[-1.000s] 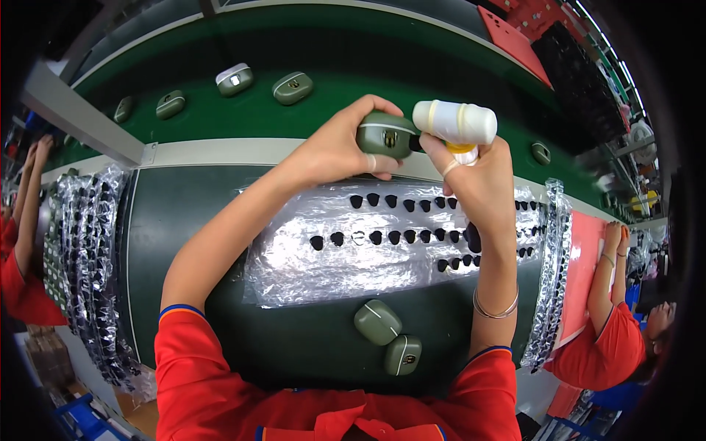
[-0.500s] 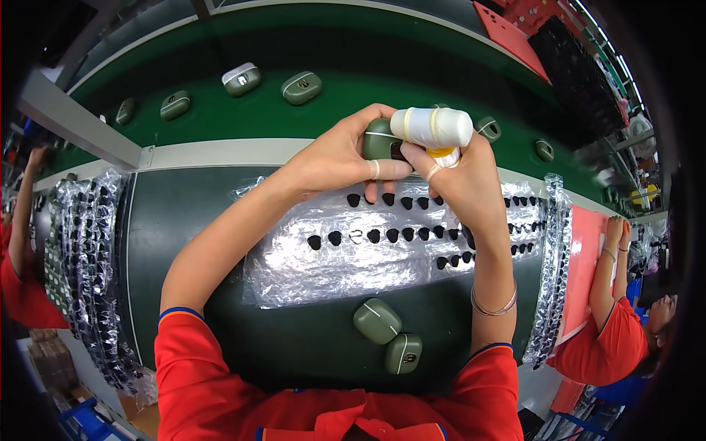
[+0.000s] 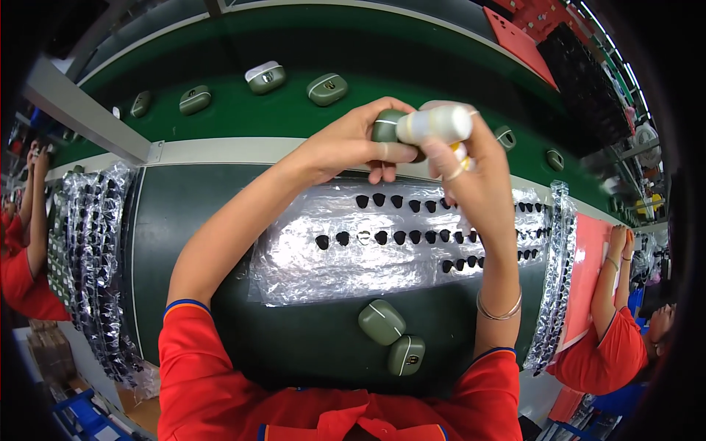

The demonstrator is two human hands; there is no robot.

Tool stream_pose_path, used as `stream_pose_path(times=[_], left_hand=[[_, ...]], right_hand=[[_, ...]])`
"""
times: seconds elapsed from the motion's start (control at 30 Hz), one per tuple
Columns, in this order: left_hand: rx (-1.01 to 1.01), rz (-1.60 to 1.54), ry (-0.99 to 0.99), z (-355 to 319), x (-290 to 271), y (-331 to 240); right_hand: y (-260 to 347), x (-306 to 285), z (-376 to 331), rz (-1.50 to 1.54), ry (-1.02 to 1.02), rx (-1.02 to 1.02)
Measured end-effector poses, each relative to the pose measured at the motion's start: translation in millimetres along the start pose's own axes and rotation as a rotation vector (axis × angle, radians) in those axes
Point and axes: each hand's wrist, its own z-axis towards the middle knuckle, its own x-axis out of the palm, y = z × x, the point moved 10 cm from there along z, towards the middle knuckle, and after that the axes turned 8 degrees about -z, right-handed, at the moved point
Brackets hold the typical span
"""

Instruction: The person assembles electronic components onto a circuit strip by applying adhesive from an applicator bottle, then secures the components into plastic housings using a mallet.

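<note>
Two things are held up together above the tabletop (image 3: pixel 184 242): a small olive-green case (image 3: pixel 385 126), pinched between the thumb and fingers of the left hand (image 3: pixel 346 143), and a white squeeze bottle (image 3: pixel 435 123) gripped in the curled fingers of the right hand (image 3: pixel 471 173), its yellow end pointing toward the case. The case and the bottle are touching or very nearly so; the exact contact point is hidden by the fingers.

Several risks may be judged from this. The case is held only by the fingertips at its edge, so a slip could drop it onto the clear plastic sheet (image 3: pixel 309 257) below and scatter the small black parts (image 3: pixel 401 237) laid out there in rows. Too hard a squeeze on the bottle could let its contents spill over the case or drip onto the sheet. The right forearm passes close over the rows and could brush them.

The tabletop is dark green and rounded by the lens. Two more olive cases (image 3: pixel 393 334) lie near its front edge, touching each other. Stacks of clear trays (image 3: pixel 92 250) are set at the left, and another stack (image 3: pixel 555 272) at the right. Beyond a pale strip, a green conveyor belt (image 3: pixel 412 66) carries further cases (image 3: pixel 265 76). Other workers in red sleeves (image 3: pixel 607 353) are seated at both sides.
</note>
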Motion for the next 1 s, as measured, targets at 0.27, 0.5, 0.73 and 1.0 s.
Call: stream_pose_path(times=[0.27,0.5,0.73,1.0], left_hand=[[0.385,1.312,-0.365,54.4,-46.7,-2.3],[0.357,1.638,-0.737,24.9,-95.8,-28.6],[0.289,1.148,-0.658,11.8,-117.9,-25.5],[0.045,0.103,-0.043,6.6,-4.6,-5.9]], right_hand=[[-20.3,24.1,-0.8,-0.311,0.114,0.040],[-39.8,88.2,-12.0,-0.506,0.290,0.075],[-30.4,67.5,-7.7,-0.420,0.234,-0.155],[-13.6,-14.5,3.3,-0.101,-0.094,0.076]])
